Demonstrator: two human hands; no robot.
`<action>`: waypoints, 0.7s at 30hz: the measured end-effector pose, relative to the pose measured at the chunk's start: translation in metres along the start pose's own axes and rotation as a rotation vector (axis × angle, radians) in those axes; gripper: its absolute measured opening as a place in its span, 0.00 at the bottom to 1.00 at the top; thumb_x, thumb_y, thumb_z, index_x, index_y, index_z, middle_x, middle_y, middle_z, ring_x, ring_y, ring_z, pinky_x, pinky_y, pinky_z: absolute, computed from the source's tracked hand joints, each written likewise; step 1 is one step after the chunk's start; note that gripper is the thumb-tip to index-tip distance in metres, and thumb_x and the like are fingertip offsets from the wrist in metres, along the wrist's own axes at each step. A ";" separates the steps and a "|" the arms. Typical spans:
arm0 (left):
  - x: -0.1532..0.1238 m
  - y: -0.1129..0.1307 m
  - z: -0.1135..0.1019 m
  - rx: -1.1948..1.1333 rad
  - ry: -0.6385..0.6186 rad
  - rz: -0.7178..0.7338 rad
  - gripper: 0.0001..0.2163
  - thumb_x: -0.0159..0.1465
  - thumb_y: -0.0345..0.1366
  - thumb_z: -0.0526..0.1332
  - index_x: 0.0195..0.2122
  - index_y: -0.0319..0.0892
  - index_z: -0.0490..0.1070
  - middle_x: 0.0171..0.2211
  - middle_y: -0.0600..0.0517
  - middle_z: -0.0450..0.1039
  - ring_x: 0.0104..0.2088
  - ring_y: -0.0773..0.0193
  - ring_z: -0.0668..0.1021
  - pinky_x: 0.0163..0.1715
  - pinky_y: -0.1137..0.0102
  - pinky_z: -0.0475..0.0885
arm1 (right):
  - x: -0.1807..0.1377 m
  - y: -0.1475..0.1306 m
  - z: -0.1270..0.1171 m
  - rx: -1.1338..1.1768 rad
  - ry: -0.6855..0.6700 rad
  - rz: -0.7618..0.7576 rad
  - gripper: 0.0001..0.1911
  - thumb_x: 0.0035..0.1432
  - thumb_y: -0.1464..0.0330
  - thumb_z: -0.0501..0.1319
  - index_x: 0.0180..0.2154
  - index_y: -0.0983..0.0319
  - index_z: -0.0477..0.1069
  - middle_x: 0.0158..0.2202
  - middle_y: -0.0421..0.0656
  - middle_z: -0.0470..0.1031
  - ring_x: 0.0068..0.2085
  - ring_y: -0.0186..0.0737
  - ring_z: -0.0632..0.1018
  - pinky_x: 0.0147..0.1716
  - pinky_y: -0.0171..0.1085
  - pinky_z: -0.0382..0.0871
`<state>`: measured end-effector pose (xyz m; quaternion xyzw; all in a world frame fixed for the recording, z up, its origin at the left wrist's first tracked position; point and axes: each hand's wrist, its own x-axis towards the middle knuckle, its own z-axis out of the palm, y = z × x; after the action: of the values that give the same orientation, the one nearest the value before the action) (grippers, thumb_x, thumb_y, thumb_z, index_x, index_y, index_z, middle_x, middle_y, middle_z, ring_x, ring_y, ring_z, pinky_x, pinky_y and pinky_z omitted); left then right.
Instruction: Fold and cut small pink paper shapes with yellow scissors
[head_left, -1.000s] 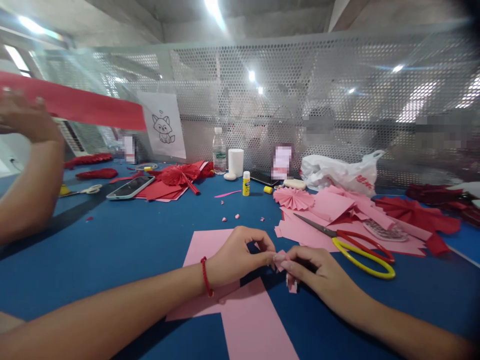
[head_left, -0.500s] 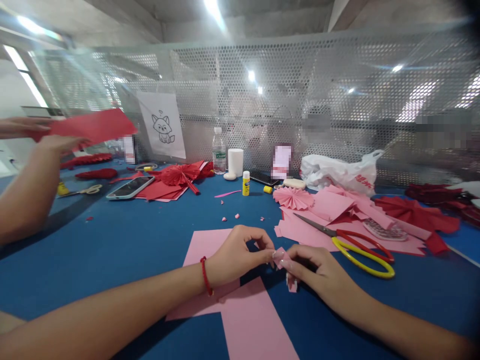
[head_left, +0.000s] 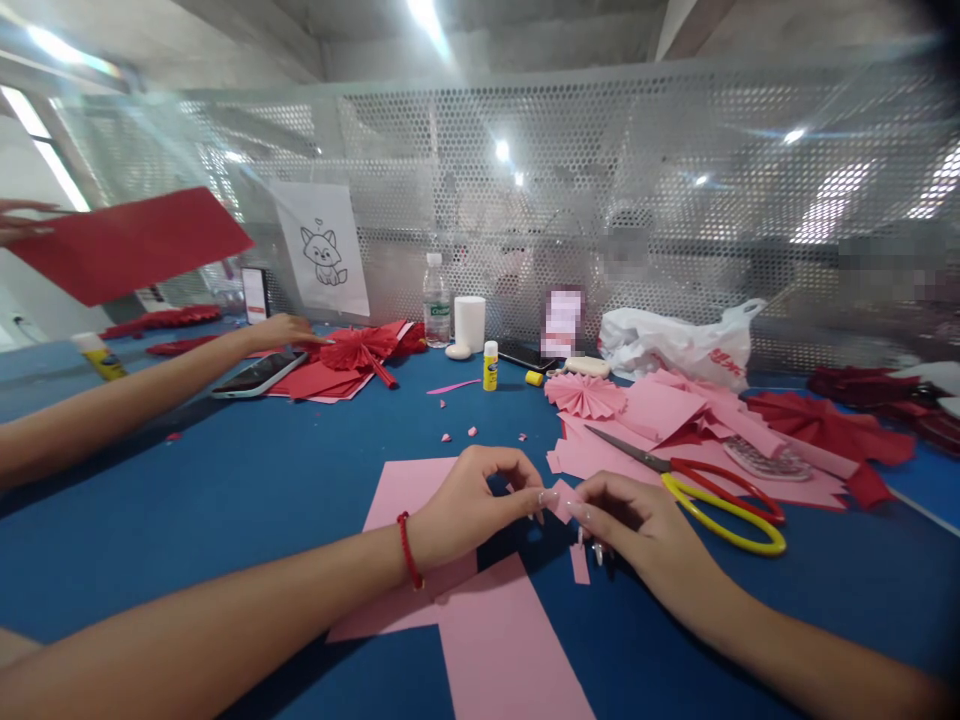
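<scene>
Between the fingertips of my left hand (head_left: 487, 500) and my right hand (head_left: 637, 520) is a small piece of pink paper (head_left: 562, 500). Both hands pinch it from opposite sides. Another small pink strip (head_left: 580, 563) shows just below my right fingers; whether they touch it I cannot tell. Under my left wrist lies a pink paper sheet (head_left: 397, 490), and a second pink sheet (head_left: 510, 640) overlaps it nearer to me. Scissors (head_left: 720, 500) with red and yellow handles rest to the right of my right hand, blades partly over pink paper.
A glue stick (head_left: 490, 367) stands uncapped, its yellow cap (head_left: 533, 378) beside it. Pink folded paper (head_left: 585, 395) and a plastic bag (head_left: 675, 345) are at the right. At the left, a co-worker's arm (head_left: 150, 390) reaches over a phone (head_left: 259, 375), with red paper (head_left: 142, 240) held up.
My hands stay nearly in place; the small pink piece has turned slightly and shows more between them. The co-worker has raised the red sheet leftward and stretched one hand toward the red paper pile.
</scene>
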<state>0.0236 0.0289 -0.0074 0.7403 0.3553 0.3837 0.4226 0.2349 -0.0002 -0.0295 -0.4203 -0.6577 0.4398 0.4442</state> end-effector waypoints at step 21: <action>-0.003 0.007 0.006 -0.038 -0.086 0.054 0.10 0.62 0.42 0.70 0.33 0.40 0.76 0.31 0.50 0.80 0.32 0.62 0.79 0.35 0.68 0.75 | 0.000 -0.011 0.000 0.057 -0.062 0.024 0.14 0.58 0.58 0.69 0.31 0.63 0.76 0.24 0.38 0.74 0.25 0.32 0.73 0.25 0.31 0.63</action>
<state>0.0285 0.0215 -0.0040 0.7570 0.3094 0.3697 0.4410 0.2332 -0.0033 -0.0187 -0.4015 -0.6531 0.4766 0.4301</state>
